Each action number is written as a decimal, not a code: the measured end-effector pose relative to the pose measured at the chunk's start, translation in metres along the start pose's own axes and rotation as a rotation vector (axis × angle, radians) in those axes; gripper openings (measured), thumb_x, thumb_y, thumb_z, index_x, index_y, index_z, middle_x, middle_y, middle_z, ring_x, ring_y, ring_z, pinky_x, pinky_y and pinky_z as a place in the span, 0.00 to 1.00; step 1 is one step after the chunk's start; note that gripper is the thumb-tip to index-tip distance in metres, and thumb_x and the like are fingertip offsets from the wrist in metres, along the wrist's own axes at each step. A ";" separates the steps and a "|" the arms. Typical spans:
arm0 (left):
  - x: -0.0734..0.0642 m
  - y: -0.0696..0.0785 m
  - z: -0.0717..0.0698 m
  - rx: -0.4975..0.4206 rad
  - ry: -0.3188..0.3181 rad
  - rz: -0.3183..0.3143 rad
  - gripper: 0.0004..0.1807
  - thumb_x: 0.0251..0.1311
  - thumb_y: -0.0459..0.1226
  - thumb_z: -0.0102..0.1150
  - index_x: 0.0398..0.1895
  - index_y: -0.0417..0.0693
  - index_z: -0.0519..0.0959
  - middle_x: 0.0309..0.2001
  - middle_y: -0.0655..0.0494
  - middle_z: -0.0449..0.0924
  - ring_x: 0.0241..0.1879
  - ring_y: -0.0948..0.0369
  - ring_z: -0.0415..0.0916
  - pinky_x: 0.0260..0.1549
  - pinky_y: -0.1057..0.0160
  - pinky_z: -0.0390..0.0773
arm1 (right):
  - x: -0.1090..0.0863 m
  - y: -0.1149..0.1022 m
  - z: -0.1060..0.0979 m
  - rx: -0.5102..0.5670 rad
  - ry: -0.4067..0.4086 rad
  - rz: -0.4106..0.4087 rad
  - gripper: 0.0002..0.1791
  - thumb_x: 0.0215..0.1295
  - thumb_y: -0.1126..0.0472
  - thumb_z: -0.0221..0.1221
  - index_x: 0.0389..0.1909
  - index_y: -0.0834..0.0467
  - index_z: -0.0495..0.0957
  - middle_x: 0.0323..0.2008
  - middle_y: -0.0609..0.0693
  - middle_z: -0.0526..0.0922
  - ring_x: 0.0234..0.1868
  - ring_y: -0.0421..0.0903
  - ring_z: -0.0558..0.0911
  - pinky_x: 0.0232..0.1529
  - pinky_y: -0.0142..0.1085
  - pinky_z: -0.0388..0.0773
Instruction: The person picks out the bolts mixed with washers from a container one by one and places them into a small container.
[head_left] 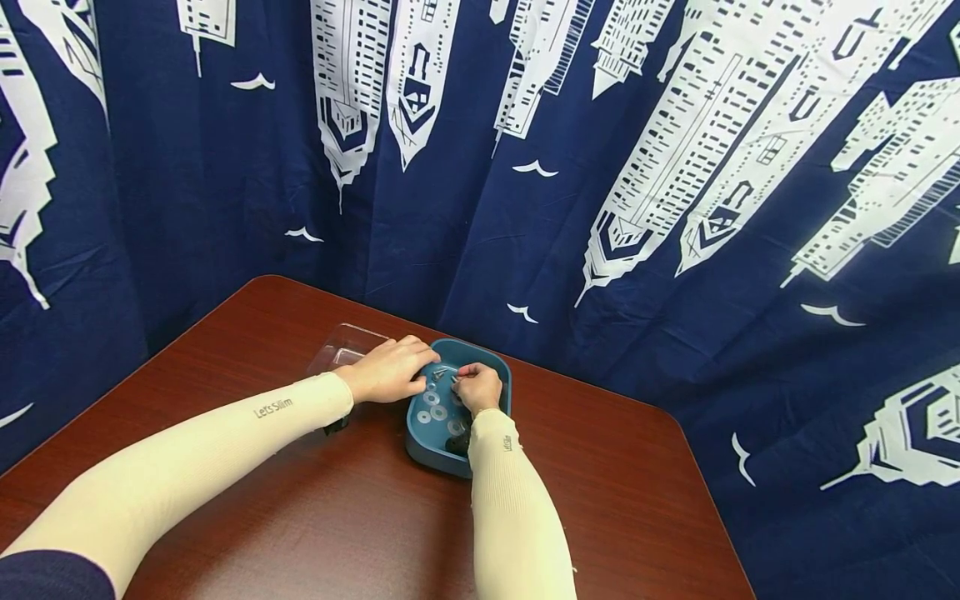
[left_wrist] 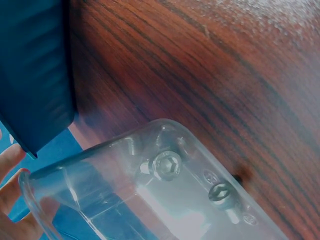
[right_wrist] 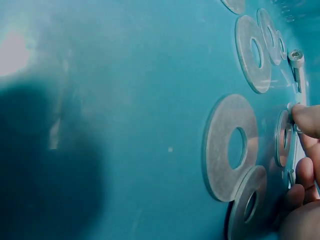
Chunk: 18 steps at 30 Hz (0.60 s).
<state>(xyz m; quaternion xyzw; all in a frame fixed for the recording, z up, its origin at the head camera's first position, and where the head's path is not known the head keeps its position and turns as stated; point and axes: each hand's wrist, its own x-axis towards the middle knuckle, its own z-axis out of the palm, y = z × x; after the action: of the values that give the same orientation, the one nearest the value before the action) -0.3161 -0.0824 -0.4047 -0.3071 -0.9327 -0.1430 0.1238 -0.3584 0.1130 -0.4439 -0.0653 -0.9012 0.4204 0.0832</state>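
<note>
A blue tray point(head_left: 427, 454) stands on the table, with several flat metal washers point(right_wrist: 218, 155) and a few bolts point(right_wrist: 296, 59) lying in it. My left hand point(head_left: 390, 372) rests at the tray's left rim, its fingers fairly straight. Beside that hand is a clear plastic box point(left_wrist: 120, 142); in the left wrist view it holds two socket-head bolts point(left_wrist: 167, 165). My right hand point(head_left: 480, 390) reaches into the tray, thumb and fingers pinching a small silver piece that looks like a bolt. The fingers partly hide it.
A dark item point(head_left: 456, 444) lies in the near end of the tray, partly behind the right wrist. The brown wooden table point(head_left: 600, 467) extends to both sides. A navy curtain point(head_left: 450, 233) with white building prints hangs behind its far edge.
</note>
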 end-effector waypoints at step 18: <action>0.001 0.001 0.002 -0.012 -0.011 -0.013 0.23 0.65 0.42 0.56 0.63 0.49 0.78 0.60 0.53 0.79 0.62 0.54 0.70 0.57 0.49 0.74 | 0.003 0.002 0.000 0.006 -0.021 0.012 0.08 0.50 0.71 0.71 0.31 0.58 0.86 0.27 0.49 0.86 0.23 0.41 0.80 0.24 0.32 0.79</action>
<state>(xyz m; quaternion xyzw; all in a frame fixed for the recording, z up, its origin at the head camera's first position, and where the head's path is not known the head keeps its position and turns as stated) -0.3165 -0.0803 -0.4054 -0.3028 -0.9344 -0.1474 0.1158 -0.3610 0.1150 -0.4453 -0.0663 -0.9004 0.4241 0.0715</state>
